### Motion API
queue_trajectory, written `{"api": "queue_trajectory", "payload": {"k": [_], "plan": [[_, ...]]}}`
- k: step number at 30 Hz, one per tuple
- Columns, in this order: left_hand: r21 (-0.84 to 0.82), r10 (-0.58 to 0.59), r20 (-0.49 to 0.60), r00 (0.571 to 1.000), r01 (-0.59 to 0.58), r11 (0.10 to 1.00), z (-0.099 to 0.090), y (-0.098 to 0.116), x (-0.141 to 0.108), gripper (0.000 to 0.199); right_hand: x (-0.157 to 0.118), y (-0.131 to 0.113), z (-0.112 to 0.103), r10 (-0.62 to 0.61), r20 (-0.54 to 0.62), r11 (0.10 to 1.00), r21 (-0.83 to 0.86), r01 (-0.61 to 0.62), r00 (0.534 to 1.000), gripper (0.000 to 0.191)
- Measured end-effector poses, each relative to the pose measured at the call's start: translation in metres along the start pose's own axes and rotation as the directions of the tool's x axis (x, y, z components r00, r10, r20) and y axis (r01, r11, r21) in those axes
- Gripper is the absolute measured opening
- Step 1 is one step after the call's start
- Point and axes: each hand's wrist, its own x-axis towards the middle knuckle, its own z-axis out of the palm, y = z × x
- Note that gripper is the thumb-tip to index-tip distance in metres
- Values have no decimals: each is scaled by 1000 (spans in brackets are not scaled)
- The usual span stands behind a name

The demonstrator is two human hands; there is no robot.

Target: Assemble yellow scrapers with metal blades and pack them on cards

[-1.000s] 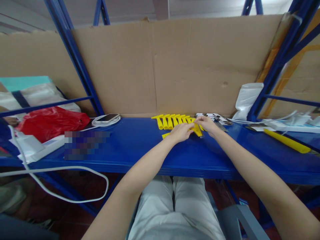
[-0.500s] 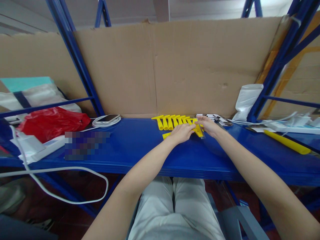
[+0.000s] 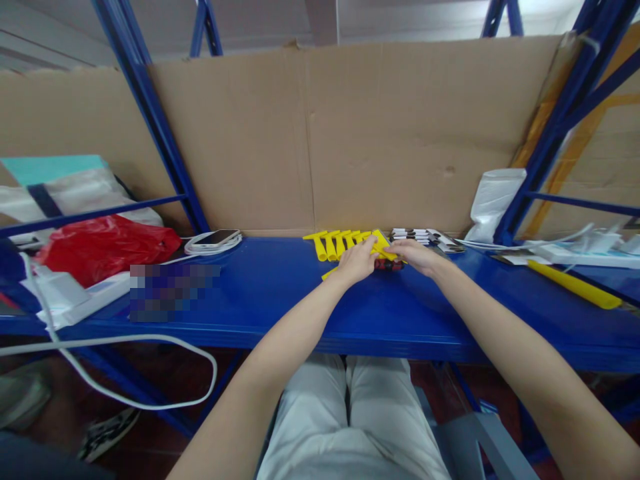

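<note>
Yellow piece (image 3: 382,243) is at the right end of the row of yellow T-shaped pieces (image 3: 331,247), and I have it between my two hands. From my distant place, I see the grip of both hands as fingers closed on this piece: the left hand (image 3: 357,261) from the side of the row, the right hand (image 3: 414,255) from the far side. How firmly they press, I cannot tell.

To do this well, I think the left fingers should steady the piece while the right fingertips make only small, light movements. Both wrists should remain low above the worktop (image 3: 255,287), and the left knuckles must not push the row out of its order. The red-and-black object (image 3: 389,265), in front of the row's right end, is very near the fingers, so I would take care not to knock it. Its contact with the hands is not clear.

Compared with half a second ago, the held piece is turned: its broad part pointed toward me, and now it points up toward the cardboard (image 3: 310,140) behind the row. The red-and-black object, which was hidden, is now visible.
</note>
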Motion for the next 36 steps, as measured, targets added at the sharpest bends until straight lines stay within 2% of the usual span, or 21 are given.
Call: {"api": "queue_trajectory", "payload": {"k": [6,21,33,36], "plan": [[40,-18,81,997,14,999,4,-4,1,52,0,1,5,-2,9,999,-34,2,1000,19],[73,-43,119,992,35,997,0,-5,1,55,-2,0,6,-15,17,995,-96,16,1000,16],[45,-55,91,994,51,998,2,-7,2,57,-3,-4,5,-45,-47,991,-131,39,998,19],[47,-55,78,995,52,998,0,-7,2,60,1,-4,-1,-90,-110,984,-162,72,990,16]]}}
